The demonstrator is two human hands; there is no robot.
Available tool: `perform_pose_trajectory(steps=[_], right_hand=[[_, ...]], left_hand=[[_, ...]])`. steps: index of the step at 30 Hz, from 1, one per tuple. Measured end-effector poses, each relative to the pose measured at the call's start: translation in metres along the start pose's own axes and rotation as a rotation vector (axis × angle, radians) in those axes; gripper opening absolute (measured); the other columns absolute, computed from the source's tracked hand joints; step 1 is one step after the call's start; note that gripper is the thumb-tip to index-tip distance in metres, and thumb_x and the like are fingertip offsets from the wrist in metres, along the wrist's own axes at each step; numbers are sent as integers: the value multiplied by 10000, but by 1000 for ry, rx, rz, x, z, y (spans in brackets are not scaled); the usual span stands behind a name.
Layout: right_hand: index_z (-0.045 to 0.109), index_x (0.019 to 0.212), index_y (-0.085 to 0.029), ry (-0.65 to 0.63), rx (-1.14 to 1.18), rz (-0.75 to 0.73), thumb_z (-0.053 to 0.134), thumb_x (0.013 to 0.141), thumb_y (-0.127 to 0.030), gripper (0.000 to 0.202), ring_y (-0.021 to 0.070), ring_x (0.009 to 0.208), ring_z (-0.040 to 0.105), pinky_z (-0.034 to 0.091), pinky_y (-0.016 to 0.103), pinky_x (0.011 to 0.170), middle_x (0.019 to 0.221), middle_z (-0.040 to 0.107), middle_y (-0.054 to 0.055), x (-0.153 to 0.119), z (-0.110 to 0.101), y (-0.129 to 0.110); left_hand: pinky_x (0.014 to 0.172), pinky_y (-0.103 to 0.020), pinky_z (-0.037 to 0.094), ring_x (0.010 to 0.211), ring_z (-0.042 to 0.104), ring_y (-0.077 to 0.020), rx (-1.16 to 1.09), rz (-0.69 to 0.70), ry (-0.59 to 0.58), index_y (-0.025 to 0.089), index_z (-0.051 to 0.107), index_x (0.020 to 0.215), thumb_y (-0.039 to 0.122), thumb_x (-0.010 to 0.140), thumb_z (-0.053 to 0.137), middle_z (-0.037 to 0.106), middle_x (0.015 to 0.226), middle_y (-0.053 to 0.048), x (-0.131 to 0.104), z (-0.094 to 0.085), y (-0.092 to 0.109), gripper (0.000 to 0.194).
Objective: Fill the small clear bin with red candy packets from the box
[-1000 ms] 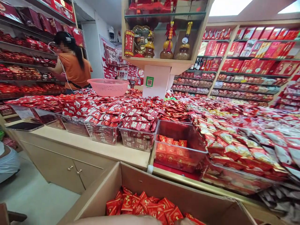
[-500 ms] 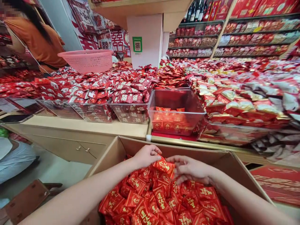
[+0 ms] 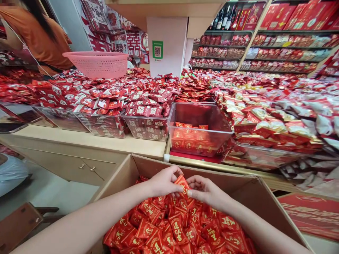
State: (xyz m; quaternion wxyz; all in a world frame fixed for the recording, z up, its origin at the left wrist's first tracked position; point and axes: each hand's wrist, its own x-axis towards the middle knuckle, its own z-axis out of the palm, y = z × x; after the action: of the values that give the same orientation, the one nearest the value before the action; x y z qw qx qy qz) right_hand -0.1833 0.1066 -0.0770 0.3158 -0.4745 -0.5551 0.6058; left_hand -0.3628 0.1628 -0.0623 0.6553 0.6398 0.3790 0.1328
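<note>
Both hands meet over a large cardboard box (image 3: 225, 181) filled with red candy packets (image 3: 177, 227) printed in gold. My left hand (image 3: 165, 181) pinches one red candy packet (image 3: 182, 185) between thumb and fingers. On the packet's other side, my right hand (image 3: 205, 190) grips it too, thumb in front and fingers curled behind. Just beyond the box stands a clear plastic bin (image 3: 201, 132) with rows of the same red packets standing low inside it.
Clear bins heaped with wrapped sweets (image 3: 148, 109) line the counter (image 3: 137, 144) on the left, and more sweets (image 3: 270, 123) pile up at right. A pink basket (image 3: 97, 65) rests on the heap. A person in an orange top (image 3: 39, 38) stands at far left.
My right hand has moved left and closed on the packet that my left hand was holding. The packet is tilted more upright between both hands. The view has shifted slightly.
</note>
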Motion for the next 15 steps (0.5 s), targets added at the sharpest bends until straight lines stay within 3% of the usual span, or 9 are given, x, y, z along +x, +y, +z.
perform_pose_trajectory(steps=[4, 7, 9, 11, 13, 15], right_hand=[[584, 843, -157, -37, -282, -54, 564, 741, -318, 192, 160, 742, 564, 419, 254, 644, 822, 643, 39, -3, 6, -5], [590, 787, -169, 113, -701, -78, 528, 747, -256, 114, 168, 689, 549, 405, 272, 622, 744, 631, 36, -13, 8, -27], [583, 785, -173, 237, -927, -152, 490, 767, -245, 118, 177, 691, 543, 403, 285, 628, 734, 617, 47, -24, 6, -58], [573, 835, -178, 352, -1016, -273, 451, 795, -268, 157, 173, 693, 543, 412, 281, 621, 761, 613, 56, -32, 1, -99], [571, 896, -185, 515, -1049, -393, 469, 786, -334, 211, 170, 674, 553, 423, 279, 608, 776, 621, 54, -33, -10, -146], [579, 894, -187, 716, -1159, -404, 496, 760, -381, 249, 183, 652, 565, 424, 287, 585, 765, 633, 55, -21, -25, -188]], left_hand=[[427, -206, 394, 448, 545, -118, 122, -23, -72, 184, 408, 886, 246, 643, 631, 554, 542, 58, -3, -1, 3, 336], [458, -203, 404, 504, 570, -111, 207, -58, -230, 178, 441, 906, 399, 748, 525, 588, 628, 20, -4, -13, 8, 284], [501, -207, 426, 583, 597, -114, 268, -92, -328, 171, 458, 916, 486, 793, 424, 628, 744, -26, -5, -22, 10, 340], [552, -217, 446, 661, 615, -121, 405, -111, -355, 171, 472, 962, 515, 816, 352, 647, 846, -52, -4, -29, 10, 393], [627, -243, 457, 739, 618, -142, 551, -91, -326, 180, 497, 1018, 510, 801, 384, 651, 912, -56, -5, -31, 8, 411], [686, -279, 451, 806, 610, -183, 652, -66, -305, 191, 527, 1048, 493, 744, 484, 649, 954, -62, -5, -30, 7, 431]])
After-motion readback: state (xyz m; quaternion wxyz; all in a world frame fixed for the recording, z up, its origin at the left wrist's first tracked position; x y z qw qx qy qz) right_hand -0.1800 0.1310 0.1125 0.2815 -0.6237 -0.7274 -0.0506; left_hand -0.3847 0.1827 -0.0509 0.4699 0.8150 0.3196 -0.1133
